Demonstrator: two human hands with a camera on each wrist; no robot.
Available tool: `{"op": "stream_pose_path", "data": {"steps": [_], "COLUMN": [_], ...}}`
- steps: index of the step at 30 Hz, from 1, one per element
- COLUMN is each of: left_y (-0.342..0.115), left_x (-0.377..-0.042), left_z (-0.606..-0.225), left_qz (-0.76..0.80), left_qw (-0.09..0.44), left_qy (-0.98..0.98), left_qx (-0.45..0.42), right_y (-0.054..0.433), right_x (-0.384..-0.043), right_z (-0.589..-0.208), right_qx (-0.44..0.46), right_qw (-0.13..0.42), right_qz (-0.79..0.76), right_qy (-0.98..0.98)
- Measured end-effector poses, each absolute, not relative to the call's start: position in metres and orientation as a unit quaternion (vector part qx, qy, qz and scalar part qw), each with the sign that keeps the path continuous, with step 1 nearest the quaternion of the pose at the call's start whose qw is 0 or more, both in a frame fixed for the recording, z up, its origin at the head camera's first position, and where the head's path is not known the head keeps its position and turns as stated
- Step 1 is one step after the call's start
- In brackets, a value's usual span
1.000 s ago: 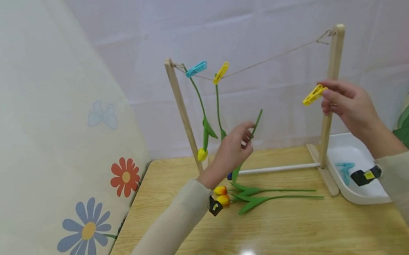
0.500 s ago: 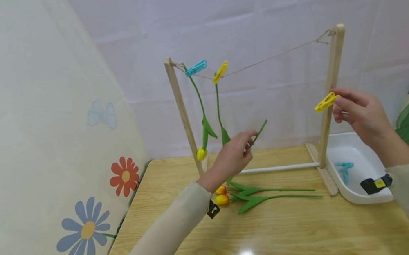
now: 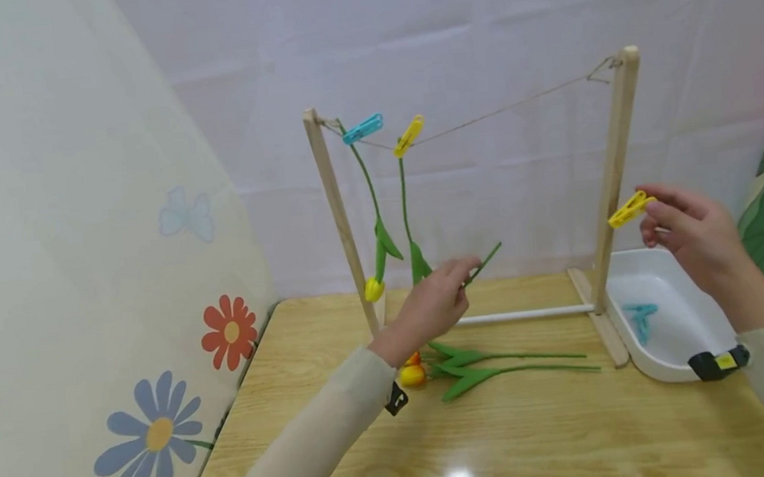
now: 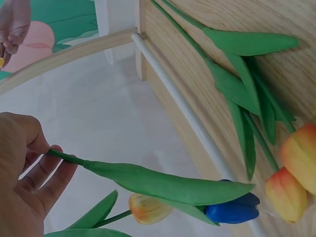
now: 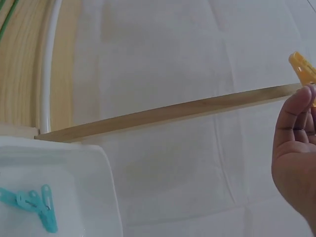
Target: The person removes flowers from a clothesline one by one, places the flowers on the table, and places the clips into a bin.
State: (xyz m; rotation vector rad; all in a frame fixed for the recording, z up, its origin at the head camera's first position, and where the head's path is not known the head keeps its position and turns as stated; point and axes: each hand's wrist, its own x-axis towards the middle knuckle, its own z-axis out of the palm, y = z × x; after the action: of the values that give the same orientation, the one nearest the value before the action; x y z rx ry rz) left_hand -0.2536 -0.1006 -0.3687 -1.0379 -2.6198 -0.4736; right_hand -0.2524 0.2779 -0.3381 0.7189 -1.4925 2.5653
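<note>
My left hand (image 3: 434, 300) pinches the green stem of a blue tulip (image 4: 232, 210); its head hangs downward in the left wrist view, while the stem's end pokes up past my fingers in the head view. Over by the right post, my right hand (image 3: 696, 235) holds a yellow clothespin (image 3: 631, 209) between thumb and fingers. A twine line (image 3: 501, 110) sags between two wooden posts. On it, a blue clothespin (image 3: 363, 129) clips a yellow tulip (image 3: 374, 289) head-down, and a second yellow clothespin (image 3: 409, 136) clips another tulip (image 3: 405, 198), partly behind my left hand.
Two orange-yellow tulips (image 4: 286, 195) lie on the wooden table (image 3: 512, 441), stems pointing right. A white tray (image 3: 678, 371) with blue clothespins (image 3: 641, 319) stands beside the right post (image 3: 617, 170). A white rod (image 3: 527, 314) joins the posts low down.
Both hands have moved down, the right one also rightward, away from the line. The tulip stem in my left hand has dropped with it. The clipped tulips stay in place.
</note>
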Motion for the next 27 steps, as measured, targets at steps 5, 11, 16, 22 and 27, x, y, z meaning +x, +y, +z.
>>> {"op": "stream_pose_path", "data": {"steps": [5, 11, 16, 22, 27], "left_y": [-0.101, -0.101, -0.099, -0.093, -0.085], "left_x": [-0.255, -0.259, -0.261, -0.263, -0.262], "left_z": [-0.378, -0.386, -0.391, -0.396, -0.4], "left_qz": [-0.161, -0.164, -0.163, -0.143, -0.117], "left_qw": [0.13, 0.134, 0.119, 0.099, 0.083], "left_qy": [-0.914, -0.914, -0.919, -0.927, -0.927], "left_qx": [-0.35, -0.346, -0.338, -0.334, -0.347], "right_y": [0.287, 0.298, 0.306, 0.316, 0.32], "right_x": [-0.25, -0.248, -0.245, -0.236, -0.232], "right_z": [-0.35, -0.365, -0.377, -0.388, -0.396], "right_qx": [0.231, 0.196, 0.149, 0.107, 0.088], "right_qw": [0.041, 0.035, 0.031, 0.035, 0.048], "right_qz": [0.85, 0.854, 0.858, 0.866, 0.857], "right_qy": [-0.472, -0.48, -0.49, -0.486, -0.505]}}
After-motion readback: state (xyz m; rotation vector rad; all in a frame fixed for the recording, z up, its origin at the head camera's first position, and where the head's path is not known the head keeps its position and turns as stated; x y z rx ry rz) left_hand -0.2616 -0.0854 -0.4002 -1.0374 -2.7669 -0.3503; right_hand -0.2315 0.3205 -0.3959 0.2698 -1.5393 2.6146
